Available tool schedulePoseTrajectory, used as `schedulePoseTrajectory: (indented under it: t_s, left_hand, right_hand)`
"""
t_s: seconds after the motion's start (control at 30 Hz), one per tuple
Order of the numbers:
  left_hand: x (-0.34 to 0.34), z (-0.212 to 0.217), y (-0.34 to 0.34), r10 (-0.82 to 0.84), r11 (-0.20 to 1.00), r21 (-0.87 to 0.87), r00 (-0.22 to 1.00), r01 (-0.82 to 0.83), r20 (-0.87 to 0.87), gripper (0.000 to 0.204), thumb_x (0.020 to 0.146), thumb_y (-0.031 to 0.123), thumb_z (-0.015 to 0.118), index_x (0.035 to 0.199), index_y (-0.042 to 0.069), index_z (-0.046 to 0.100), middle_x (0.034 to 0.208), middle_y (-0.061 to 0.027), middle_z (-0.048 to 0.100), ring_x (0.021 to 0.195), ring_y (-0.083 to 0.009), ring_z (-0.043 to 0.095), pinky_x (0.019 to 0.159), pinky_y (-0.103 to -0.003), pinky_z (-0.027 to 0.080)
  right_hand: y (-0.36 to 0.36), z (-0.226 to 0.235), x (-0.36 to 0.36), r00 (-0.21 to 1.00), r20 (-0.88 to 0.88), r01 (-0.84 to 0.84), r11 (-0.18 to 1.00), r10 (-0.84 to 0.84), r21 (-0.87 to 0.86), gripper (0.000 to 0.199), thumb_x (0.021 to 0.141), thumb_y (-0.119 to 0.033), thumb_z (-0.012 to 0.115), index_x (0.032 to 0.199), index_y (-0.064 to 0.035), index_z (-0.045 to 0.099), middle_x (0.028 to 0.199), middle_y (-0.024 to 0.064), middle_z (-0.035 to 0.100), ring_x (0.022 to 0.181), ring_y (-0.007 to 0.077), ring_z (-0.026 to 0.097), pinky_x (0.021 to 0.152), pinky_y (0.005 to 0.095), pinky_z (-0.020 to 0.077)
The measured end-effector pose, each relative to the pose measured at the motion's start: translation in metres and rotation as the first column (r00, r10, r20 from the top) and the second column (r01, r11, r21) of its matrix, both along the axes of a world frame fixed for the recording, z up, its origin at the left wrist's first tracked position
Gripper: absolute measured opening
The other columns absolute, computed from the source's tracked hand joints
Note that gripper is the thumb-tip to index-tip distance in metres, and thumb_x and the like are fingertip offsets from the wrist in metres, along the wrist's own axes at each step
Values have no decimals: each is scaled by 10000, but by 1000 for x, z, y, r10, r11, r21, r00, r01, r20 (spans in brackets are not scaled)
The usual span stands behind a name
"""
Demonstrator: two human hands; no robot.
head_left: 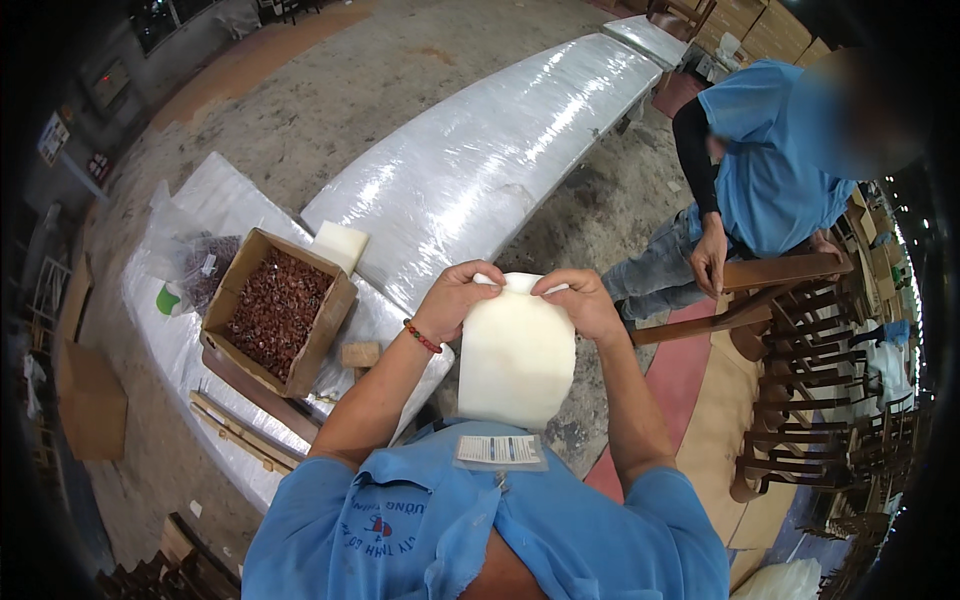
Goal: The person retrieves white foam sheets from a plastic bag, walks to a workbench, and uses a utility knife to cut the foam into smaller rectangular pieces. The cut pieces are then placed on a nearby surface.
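Observation:
Both my hands hold a cream-white sheet [517, 362] in front of my chest. Its far edge is curled over, and the rest hangs toward me with a rounded bend at the right; whether it is foam or paper I cannot tell. My left hand [459, 296], with a beaded bracelet at the wrist, pinches the far left corner between thumb and fingers. At the far right corner, my right hand [585, 305] pinches in the same way. The sheet's underside is hidden from view.
To the left, a cardboard box [225, 335] of small brown pieces stands on a film-wrapped table [190, 260], by a white block [340, 244]. A long wrapped table [470, 160] stretches ahead. At right, a co-worker [765, 150] handles a brown wooden part [785, 270] near stacked wooden frames [800, 410].

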State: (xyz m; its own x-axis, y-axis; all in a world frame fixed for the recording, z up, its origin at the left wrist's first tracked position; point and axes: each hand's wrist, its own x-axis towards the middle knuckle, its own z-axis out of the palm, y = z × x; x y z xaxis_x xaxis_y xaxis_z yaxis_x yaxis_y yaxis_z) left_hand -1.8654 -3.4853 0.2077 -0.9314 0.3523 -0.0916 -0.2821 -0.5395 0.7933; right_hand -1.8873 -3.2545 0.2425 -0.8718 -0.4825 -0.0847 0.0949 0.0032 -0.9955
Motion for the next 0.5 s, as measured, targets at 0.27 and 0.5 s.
schedulePoseTrajectory:
  t_s: [0.27,0.5]
  left_hand:
    - [-9,-3,1,-92,981,-171,996,94,21,59,857,55,636,908,40,610,835,-45,632,732,-122,621,636,-251,508]
    - [-18,-1,18,-218,926,-327,974,188,-56,132,924,153,633,980,34,636,859,-18,641,754,-69,597,647,-229,495]
  right_hand:
    - [5,13,0,998,16,-55,978,53,201,214,867,-88,617,1029,12,716,921,82,716,808,119,640,742,268,518]
    - [23,14,19,992,-99,99,959,-75,267,348,878,-92,632,1208,15,597,1008,112,681,864,143,642,768,276,513]
